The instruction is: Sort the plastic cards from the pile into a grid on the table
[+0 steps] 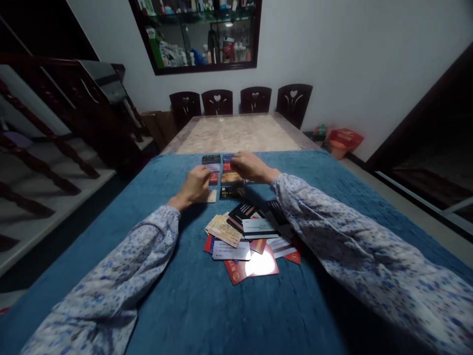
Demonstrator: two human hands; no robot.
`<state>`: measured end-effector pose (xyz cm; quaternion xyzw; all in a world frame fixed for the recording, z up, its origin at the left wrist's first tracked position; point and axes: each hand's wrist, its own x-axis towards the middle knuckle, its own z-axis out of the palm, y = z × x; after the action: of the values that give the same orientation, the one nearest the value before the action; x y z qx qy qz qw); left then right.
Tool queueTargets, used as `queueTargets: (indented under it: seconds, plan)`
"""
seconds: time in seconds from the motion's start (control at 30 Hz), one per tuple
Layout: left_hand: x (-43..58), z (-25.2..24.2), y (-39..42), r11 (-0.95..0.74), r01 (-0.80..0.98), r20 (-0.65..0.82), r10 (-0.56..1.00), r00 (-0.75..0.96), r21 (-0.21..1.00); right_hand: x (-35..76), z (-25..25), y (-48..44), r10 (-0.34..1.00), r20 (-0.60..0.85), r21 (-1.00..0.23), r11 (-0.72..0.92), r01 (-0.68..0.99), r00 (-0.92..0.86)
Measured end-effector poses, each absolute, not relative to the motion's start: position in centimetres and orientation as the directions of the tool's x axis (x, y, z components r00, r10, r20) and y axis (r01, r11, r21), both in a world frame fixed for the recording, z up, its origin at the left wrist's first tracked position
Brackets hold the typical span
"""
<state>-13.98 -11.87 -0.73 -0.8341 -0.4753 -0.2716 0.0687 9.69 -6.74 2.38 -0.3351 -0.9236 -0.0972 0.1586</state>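
Several plastic cards lie in rows on a blue cloth. My left hand [195,183] is at the left column, fingers pinched together beside a red card [214,178] and above a pale yellow card [211,196]. Over the right part of the rows is my right hand [250,165], its fingers curled in next to an orange-brown card [231,177]. Whatever either hand holds, if anything, is hidden. Just nearer than the right hand lies a black VIP card [229,193]. A dark card [211,159] tops the left column.
A loose pile closer to me includes a yellow patterned card [223,230], a striped white card [259,228] and a large shiny red card [236,271]. Blue cloth [177,296] covers the near table; its bare top [236,132] shows beyond. Dark chairs [256,100] stand at the far end.
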Motion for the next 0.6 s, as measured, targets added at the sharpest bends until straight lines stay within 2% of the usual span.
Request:
queueTargets:
  seconds: [0.4,0.6]
  plan:
    - [-11.3,-2.5,-16.4,-0.653,0.748,0.591,0.652,0.476,0.118,14.4,0.0,-12.0,0.497,0.448,0.035,0.821,0.57,-0.743]
    - [-10.4,-3.1,-18.2,-0.679,0.728,0.581,0.632,0.512,0.098,16.4,-1.5,-14.5,0.497,0.494,0.016,0.815,0.579,-0.713]
